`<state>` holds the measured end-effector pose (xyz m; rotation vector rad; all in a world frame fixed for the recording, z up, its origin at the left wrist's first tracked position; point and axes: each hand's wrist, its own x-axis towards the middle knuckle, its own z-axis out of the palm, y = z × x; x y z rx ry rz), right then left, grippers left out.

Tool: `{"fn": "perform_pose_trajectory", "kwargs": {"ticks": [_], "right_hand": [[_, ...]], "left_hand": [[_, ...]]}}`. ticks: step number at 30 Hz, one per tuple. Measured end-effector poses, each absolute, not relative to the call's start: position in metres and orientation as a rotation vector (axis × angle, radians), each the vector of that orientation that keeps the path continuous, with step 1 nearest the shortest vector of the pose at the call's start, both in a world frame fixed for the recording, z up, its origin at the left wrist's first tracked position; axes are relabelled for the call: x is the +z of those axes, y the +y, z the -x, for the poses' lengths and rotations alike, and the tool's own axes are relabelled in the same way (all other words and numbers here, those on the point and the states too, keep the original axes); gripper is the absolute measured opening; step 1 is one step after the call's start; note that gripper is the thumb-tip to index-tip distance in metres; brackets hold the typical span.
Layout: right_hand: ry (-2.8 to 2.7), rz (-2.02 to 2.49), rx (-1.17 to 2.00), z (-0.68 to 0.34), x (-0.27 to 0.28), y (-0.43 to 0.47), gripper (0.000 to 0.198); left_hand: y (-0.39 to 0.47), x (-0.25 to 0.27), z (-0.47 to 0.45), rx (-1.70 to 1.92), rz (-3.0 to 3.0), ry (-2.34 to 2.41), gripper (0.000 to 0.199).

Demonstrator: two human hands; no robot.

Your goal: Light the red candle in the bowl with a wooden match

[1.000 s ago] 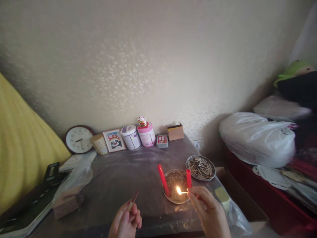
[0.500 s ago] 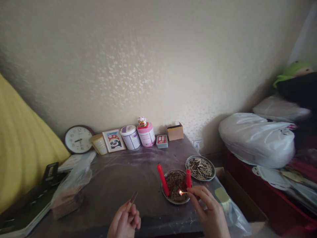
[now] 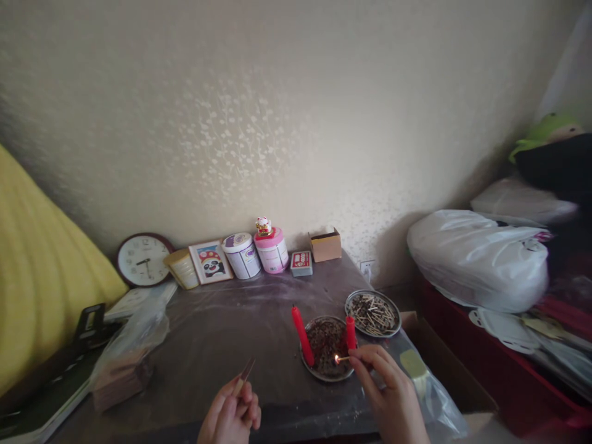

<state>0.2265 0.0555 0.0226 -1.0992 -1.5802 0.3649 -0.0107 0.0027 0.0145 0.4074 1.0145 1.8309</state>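
The right hand point(image 3: 393, 394) pinched a lit match point(image 3: 341, 359) over the near metal dish point(image 3: 326, 374), just beside the short red candle point(image 3: 351, 333). The left hand point(image 3: 231, 414) gripped a matchbox point(image 3: 243, 377) near the table's front edge point(image 3: 296, 425), bare tabletop between them.

candles point(image 3: 303, 336) red | tin point(image 3: 271, 250) pink | cushion point(image 3: 37, 277) yellow | wall point(image 3: 277, 123) cream, floral
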Motion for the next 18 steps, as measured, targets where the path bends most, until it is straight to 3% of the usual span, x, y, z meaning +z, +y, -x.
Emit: {"fn": "perform_pose_trajectory", "kwargs": {"ticks": [18], "right_hand": [[-1.593,1.125,0.361,-0.228,0.019,0.058,0.024]], "left_hand": [[0.003,0.014,0.013,1.816,-0.434,1.009,0.042]]}}
